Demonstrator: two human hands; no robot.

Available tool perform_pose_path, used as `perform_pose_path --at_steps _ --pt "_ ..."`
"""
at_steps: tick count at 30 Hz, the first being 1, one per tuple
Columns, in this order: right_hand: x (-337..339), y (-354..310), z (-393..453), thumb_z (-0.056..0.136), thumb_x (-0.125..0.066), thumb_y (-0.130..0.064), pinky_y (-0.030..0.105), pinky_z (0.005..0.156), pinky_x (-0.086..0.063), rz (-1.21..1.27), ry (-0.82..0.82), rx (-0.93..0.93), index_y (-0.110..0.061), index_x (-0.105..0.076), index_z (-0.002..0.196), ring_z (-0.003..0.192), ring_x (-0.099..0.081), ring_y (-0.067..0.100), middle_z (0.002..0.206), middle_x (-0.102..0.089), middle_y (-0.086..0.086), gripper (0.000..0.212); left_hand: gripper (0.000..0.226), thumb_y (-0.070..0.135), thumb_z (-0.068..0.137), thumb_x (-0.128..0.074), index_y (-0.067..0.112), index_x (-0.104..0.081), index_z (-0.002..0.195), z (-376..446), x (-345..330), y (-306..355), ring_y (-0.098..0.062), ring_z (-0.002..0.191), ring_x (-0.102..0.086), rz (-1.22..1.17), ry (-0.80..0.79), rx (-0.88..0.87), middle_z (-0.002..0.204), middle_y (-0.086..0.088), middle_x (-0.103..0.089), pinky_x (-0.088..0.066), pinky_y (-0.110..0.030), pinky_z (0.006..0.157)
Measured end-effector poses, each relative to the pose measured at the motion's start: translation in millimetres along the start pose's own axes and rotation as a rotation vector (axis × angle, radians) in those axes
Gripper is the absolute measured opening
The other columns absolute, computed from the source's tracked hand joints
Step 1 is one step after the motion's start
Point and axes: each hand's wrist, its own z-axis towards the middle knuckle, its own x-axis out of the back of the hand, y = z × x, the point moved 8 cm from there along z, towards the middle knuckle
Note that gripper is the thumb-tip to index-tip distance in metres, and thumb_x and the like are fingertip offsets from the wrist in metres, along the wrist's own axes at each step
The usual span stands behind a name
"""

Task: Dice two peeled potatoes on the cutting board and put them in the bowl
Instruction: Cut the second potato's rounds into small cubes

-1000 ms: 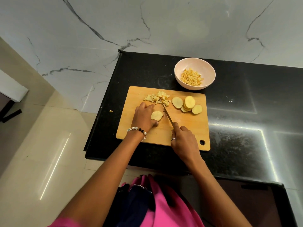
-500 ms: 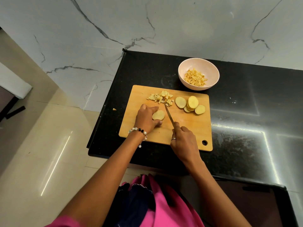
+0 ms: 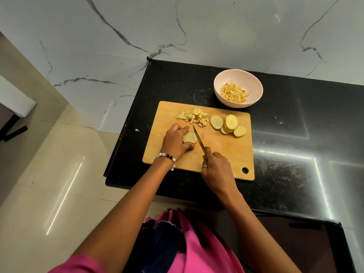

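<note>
A wooden cutting board (image 3: 226,154) lies on the black counter. My left hand (image 3: 175,141) holds a flat potato slice (image 3: 189,137) between curled fingers and thumb. My right hand (image 3: 216,171) grips a knife (image 3: 198,139) whose blade lies along the slice's right edge. A pile of diced potato (image 3: 194,117) sits at the board's far side. Several round potato slices (image 3: 228,124) overlap to its right. Beyond the board stands a pale pink bowl (image 3: 219,83) with diced potato (image 3: 234,93) inside.
The black counter (image 3: 295,134) ends just left of the board, with tiled floor (image 3: 49,184) below. One small potato scrap (image 3: 137,130) lies on the counter's left edge. A marble wall (image 3: 177,26) rises behind the bowl.
The knife blade has moved left up against the potato slice under my left hand. The view has shifted slightly; the rest of the board looks the same.
</note>
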Motion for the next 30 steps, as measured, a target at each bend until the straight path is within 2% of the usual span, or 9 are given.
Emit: perform_pose_path --at_steps 8,12,16,20,22,24,27,30 --pt "-12 -6 4 0.096 -0.036 -0.01 0.04 0.074 -0.042 -0.052 -0.027 0.001 -0.001 -0.027 0.146 0.092 -0.056 0.039 0.115 -0.055 0.021 0.051 0.054 0.026 0.074 -0.079 0.014 -0.061 0.124 0 0 -2 -0.008 0.08 -0.048 -0.05 0.05 -0.036 0.106 0.0 -0.053 -0.048 -0.025 0.081" --pt "-19 -12 13 0.095 -0.033 -0.006 0.038 0.067 -0.04 -0.148 -0.019 0.024 0.002 -0.023 0.145 0.087 -0.058 0.039 0.115 -0.055 0.023 0.052 0.052 0.026 0.072 -0.08 0.011 -0.065 0.119 -1 1 -2 -0.009 0.079 -0.049 -0.09 0.101 -0.043 0.102 -0.002 -0.056 -0.05 -0.031 0.081" --pt "-23 -11 0 0.094 -0.032 -0.003 0.036 0.064 -0.034 -0.217 -0.043 0.034 0.005 -0.017 0.146 0.085 -0.059 0.039 0.118 -0.053 0.023 0.055 0.05 0.025 0.071 -0.081 0.011 -0.066 0.117 -3 0 -4 -0.01 0.079 -0.049 -0.115 0.133 -0.043 0.101 -0.002 -0.057 -0.05 -0.031 0.078" --pt "-23 -9 -29 0.09 -0.039 0.002 0.037 0.055 -0.038 -0.204 -0.006 0.033 0.009 -0.025 0.143 0.071 -0.061 0.038 0.109 -0.057 0.026 0.055 0.048 0.023 0.072 -0.08 0.01 -0.067 0.116 -4 0 -5 -0.011 0.078 -0.05 -0.122 0.148 -0.048 0.1 -0.002 -0.057 -0.051 -0.032 0.076" --pt "-24 -9 -32 0.094 -0.033 -0.002 0.036 0.062 -0.042 -0.208 -0.037 0.021 0.005 -0.017 0.147 0.083 -0.061 0.036 0.118 -0.053 0.022 0.055 0.047 0.023 0.073 -0.079 0.01 -0.067 0.116 -5 0 -5 -0.011 0.078 -0.05 -0.13 0.146 -0.058 0.102 -0.002 -0.057 -0.052 -0.032 0.076" --pt "-23 -8 -24 0.096 -0.03 -0.004 0.035 0.066 -0.04 -0.213 -0.064 -0.004 0.0 -0.012 0.149 0.09 -0.06 0.035 0.124 -0.05 0.019 0.056 0.047 0.023 0.073 -0.079 0.01 -0.066 0.117 -6 1 -6 -0.011 0.078 -0.051 -0.15 0.143 -0.068 0.104 -0.003 -0.057 -0.052 -0.032 0.077" --pt "-17 -3 -7 0.095 -0.031 -0.005 0.039 0.075 -0.042 -0.174 -0.06 -0.045 -0.002 -0.014 0.149 0.098 -0.056 0.037 0.126 -0.049 0.02 0.056 0.05 0.023 0.074 -0.079 0.011 -0.064 0.12 -9 0 -5 -0.009 0.08 -0.051 -0.159 0.135 -0.081 0.107 -0.003 -0.056 -0.051 -0.027 0.079" --pt "-11 0 -2 0.095 -0.033 -0.007 0.041 0.081 -0.042 -0.089 -0.052 -0.051 -0.002 -0.019 0.148 0.101 -0.054 0.037 0.121 -0.052 0.021 0.055 0.055 0.023 0.074 -0.079 0.012 -0.061 0.124 -13 1 -9 -0.007 0.082 -0.051 -0.194 0.14 -0.075 0.109 -0.002 -0.053 -0.047 -0.016 0.078"
